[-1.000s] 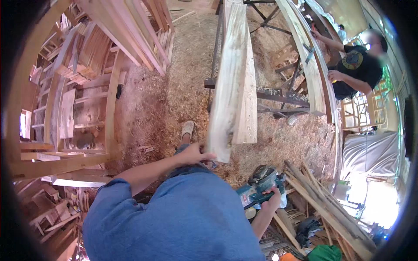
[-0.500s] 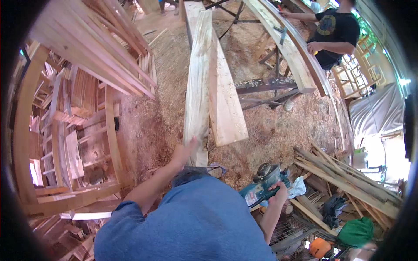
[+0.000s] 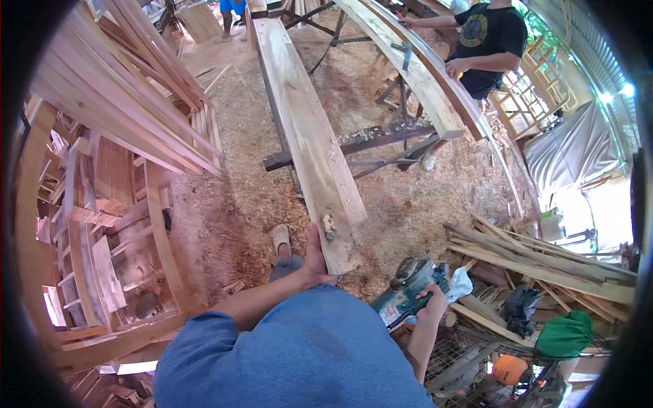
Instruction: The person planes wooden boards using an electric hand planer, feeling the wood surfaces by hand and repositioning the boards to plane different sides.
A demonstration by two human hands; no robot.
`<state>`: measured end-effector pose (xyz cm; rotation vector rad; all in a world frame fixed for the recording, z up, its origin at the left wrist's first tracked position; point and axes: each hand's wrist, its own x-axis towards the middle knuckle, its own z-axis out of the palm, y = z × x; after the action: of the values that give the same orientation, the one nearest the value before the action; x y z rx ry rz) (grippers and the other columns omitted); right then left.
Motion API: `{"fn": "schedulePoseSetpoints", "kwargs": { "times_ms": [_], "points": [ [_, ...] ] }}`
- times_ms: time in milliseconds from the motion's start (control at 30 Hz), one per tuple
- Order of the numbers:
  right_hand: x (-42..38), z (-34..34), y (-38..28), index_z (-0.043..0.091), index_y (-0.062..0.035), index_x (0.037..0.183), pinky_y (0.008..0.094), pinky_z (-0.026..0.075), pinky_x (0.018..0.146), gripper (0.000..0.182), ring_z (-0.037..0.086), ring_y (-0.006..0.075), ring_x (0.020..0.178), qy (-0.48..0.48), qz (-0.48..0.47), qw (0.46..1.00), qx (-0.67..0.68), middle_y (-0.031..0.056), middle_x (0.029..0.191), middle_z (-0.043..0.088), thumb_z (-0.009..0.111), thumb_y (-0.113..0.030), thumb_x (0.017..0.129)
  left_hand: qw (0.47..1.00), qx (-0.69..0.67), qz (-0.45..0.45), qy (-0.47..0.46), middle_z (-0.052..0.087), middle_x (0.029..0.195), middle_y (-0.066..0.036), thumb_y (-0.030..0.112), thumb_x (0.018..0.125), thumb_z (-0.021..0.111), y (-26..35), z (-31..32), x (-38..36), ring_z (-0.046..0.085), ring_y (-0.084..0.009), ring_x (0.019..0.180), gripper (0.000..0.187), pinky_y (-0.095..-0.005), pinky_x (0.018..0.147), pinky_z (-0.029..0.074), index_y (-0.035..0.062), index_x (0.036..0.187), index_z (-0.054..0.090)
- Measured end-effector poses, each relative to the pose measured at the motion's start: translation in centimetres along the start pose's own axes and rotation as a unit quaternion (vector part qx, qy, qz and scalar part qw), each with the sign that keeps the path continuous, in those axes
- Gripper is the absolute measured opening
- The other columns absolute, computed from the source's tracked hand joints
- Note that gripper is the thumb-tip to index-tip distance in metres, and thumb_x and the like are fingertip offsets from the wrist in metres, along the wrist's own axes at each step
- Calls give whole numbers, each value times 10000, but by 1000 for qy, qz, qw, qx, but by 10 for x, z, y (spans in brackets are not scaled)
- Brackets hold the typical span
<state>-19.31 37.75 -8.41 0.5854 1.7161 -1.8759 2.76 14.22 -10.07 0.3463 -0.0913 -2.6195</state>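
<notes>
My left hand [image 3: 315, 257] grips the near end of a long pale wooden plank [image 3: 306, 129] that lies flat along a metal trestle [image 3: 381, 139] and runs away from me. My right hand [image 3: 433, 304] holds a teal electric planer [image 3: 407, 287] low at my right side, away from the plank. My blue shirt fills the bottom of the view.
Another person in a black shirt [image 3: 486, 41] works at a long curved plank [image 3: 408, 64] to the right. Stacked boards [image 3: 129, 88] and wooden frames stand on the left. Loose timber offcuts [image 3: 544, 265], a green cloth [image 3: 564, 334] and wood shavings cover the floor.
The plank, which was held up on its edge, has been turned and now lies flat on the trestle. My left hand stays at its near end; the planer has barely moved.
</notes>
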Motion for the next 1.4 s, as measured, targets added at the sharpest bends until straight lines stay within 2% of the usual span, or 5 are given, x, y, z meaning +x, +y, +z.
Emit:
{"fn": "schedulePoseSetpoints", "kwargs": {
  "times_ms": [533, 667, 833, 1067, 1400],
  "points": [
    [-22, -5, -11, 564, -43, 983, 335, 463, 512, 158, 535, 167, 582, -30, -33, 998, -39, 38, 701, 509, 586, -19, 829, 844, 386, -356, 110, 706, 1120, -186, 859, 875, 311, -1, -122, -11, 693, -351, 974, 1049, -480, 870, 541, -88, 1227, 595],
    [-49, 10, -28, 572, -6, 1060, 329, 466, 507, 285, 531, 180, 546, -80, -51, 993, -73, 45, 687, 505, 589, 24, 777, 610, 745, -22, 269, 694, 762, -167, 449, 1003, 526, 41, -44, -14, 642, -280, 588, 525, -446, 582, 485, -25, 861, 699],
    [-111, 22, -73, 613, 57, 1054, 258, 421, 496, 302, 535, 109, 531, -189, -149, 936, -258, 48, 695, 612, 649, 91, 756, 402, 853, 306, 132, 609, 706, -162, 214, 937, 619, 122, 32, 37, 595, -351, 640, 214, -460, 612, 451, 34, 834, 671],
    [-186, 28, -101, 680, 35, 1037, 255, 499, 691, 298, 610, 77, 739, -240, -135, 862, -425, 20, 828, 689, 760, -20, 755, 378, 794, 415, -232, 692, 1141, -140, 264, 932, 639, 50, 142, 92, 619, -345, 1080, 230, -434, 964, 465, 62, 994, 728],
    [-211, 53, -48, 654, 11, 962, 272, 476, 665, 228, 564, 87, 698, -256, -127, 806, -518, 25, 779, 642, 735, -68, 764, 191, 895, 20, -402, 735, 1096, -94, 361, 882, 655, -113, 145, 77, 675, -273, 1053, 370, -437, 881, 513, 99, 1120, 765]
  ]
}}
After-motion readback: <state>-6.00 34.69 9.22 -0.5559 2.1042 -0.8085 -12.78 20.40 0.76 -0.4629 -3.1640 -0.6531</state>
